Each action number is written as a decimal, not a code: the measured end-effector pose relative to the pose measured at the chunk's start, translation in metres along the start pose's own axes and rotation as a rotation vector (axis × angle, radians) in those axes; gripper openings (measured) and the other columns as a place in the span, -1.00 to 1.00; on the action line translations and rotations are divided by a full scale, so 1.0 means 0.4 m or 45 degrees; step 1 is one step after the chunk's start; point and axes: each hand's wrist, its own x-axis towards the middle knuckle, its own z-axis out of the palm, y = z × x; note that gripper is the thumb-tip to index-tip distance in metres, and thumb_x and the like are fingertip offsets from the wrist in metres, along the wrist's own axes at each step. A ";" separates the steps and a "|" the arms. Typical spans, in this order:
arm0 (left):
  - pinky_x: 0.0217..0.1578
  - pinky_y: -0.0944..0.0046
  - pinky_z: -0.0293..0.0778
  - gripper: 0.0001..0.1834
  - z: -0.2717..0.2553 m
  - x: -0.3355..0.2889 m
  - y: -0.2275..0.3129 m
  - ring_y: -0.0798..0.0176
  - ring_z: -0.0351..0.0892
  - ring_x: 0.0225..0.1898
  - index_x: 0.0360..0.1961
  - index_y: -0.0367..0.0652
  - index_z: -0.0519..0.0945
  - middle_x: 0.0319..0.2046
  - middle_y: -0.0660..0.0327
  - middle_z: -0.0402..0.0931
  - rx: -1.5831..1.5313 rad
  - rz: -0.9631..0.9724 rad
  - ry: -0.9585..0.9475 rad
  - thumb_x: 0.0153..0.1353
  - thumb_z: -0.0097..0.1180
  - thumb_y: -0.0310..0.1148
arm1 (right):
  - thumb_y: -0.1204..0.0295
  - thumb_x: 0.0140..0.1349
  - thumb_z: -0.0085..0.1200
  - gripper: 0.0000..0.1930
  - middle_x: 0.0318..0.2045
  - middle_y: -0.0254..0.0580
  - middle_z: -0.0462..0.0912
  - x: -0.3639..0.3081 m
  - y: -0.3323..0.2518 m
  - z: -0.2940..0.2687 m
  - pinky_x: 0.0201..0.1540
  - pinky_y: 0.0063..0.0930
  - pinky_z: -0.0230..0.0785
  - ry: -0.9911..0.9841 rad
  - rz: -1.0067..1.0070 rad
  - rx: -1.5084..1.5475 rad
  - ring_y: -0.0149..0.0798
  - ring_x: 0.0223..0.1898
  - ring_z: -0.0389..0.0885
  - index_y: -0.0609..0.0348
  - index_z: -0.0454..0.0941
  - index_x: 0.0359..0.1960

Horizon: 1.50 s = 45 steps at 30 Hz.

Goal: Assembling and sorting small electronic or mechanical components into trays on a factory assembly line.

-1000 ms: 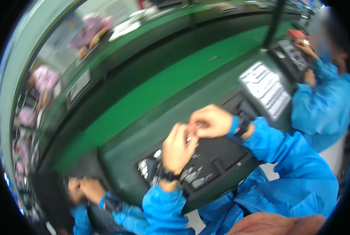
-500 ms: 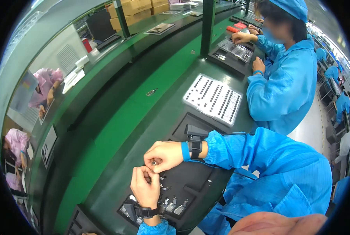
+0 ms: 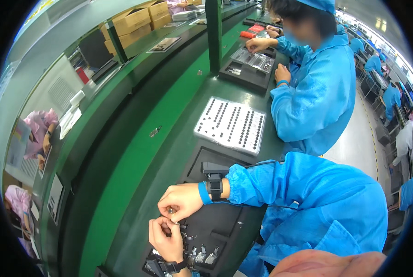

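Note:
My right hand [image 3: 182,201] is closed in a pinch, with a small round metal-and-dark piece [image 3: 171,210] showing between its fingers. Its fingertips meet those of my left hand [image 3: 166,239], which is also pinched; what the left fingers grip is too small and covered to name. Both hands are over a black tray [image 3: 229,217]. Beside my left wrist, several small silvery metal parts [image 3: 210,258] with thin tabs lie in the tray. A few smaller bits lie by the left fingers.
Beyond my right arm lies a white sheet [image 3: 229,124] with rows of black round pieces. A green belt [image 3: 137,152] runs past the tray, carrying one small part [image 3: 155,131]. A co-worker in blue [image 3: 317,87] works at another tray [image 3: 248,76]. A green post [image 3: 214,37] stands nearby.
The whole view has shifted, so the sheet, co-worker and my hands appear farther left. My hands stay pinched together over the tray, with only slight finger movement.

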 end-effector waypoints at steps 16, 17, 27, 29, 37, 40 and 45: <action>-0.57 0.31 0.23 -0.89 0.003 0.005 -0.011 0.32 0.31 -0.59 -0.47 -0.29 0.44 -0.55 0.22 0.35 0.094 0.056 0.012 0.02 0.13 -0.62 | 0.35 0.13 0.21 -0.85 -0.50 -0.27 0.63 -0.005 0.006 -0.006 -0.45 -0.33 0.43 -0.013 -0.048 -0.108 -0.22 -0.51 0.62 0.15 0.56 -0.43; -0.57 0.29 0.22 -0.89 0.012 0.006 -0.013 0.30 0.31 -0.59 -0.48 -0.28 0.44 -0.56 0.21 0.34 0.090 0.079 0.008 0.01 0.14 -0.61 | 0.35 0.13 0.20 -0.86 -0.50 -0.26 0.64 -0.011 0.006 -0.011 -0.43 -0.31 0.45 -0.011 -0.026 -0.086 -0.20 -0.49 0.63 0.14 0.56 -0.43; -0.58 0.31 0.16 -0.86 0.005 -0.001 0.008 0.34 0.26 -0.60 -0.47 -0.27 0.44 -0.57 0.27 0.33 0.139 0.030 -0.006 0.11 0.20 -0.56 | 0.32 0.07 0.18 -0.83 -0.51 -0.19 0.65 -0.003 0.003 0.003 -0.40 -0.22 0.46 -0.045 -0.029 -0.117 -0.08 -0.43 0.65 0.15 0.55 -0.45; -0.57 0.28 0.18 -0.88 0.003 -0.001 0.019 0.30 0.28 -0.59 -0.46 -0.28 0.46 -0.57 0.23 0.33 0.134 0.023 0.003 0.11 0.18 -0.56 | 0.32 0.07 0.19 -0.83 -0.50 -0.19 0.65 -0.002 0.009 -0.001 -0.38 -0.22 0.47 -0.045 -0.054 -0.115 -0.08 -0.42 0.66 0.14 0.56 -0.44; -0.57 0.30 0.25 -0.94 0.009 0.003 -0.009 0.33 0.35 -0.58 -0.39 -0.26 0.53 -0.55 0.22 0.42 0.125 0.125 0.022 0.14 0.18 -0.54 | 0.33 0.10 0.22 -0.83 -0.49 -0.19 0.67 -0.009 0.020 -0.012 -0.36 -0.28 0.49 -0.030 -0.065 -0.084 -0.14 -0.41 0.68 0.16 0.56 -0.43; -0.57 0.32 0.23 -0.94 0.008 0.002 -0.009 0.35 0.32 -0.60 -0.38 -0.24 0.55 -0.55 0.24 0.40 0.151 0.087 0.012 0.12 0.19 -0.54 | 0.31 0.10 0.24 -0.81 -0.49 -0.18 0.66 -0.010 0.019 -0.008 -0.37 -0.29 0.49 -0.018 -0.024 -0.122 -0.14 -0.42 0.67 0.16 0.56 -0.42; -0.48 0.27 0.34 -0.90 0.009 -0.004 -0.004 0.24 0.42 -0.54 -0.37 -0.28 0.51 -0.50 0.18 0.45 0.198 0.061 0.000 0.11 0.21 -0.56 | 0.27 0.11 0.20 -0.80 -0.54 -0.22 0.65 -0.008 0.008 -0.007 -0.42 -0.27 0.44 -0.038 0.015 -0.190 -0.17 -0.46 0.65 0.13 0.56 -0.46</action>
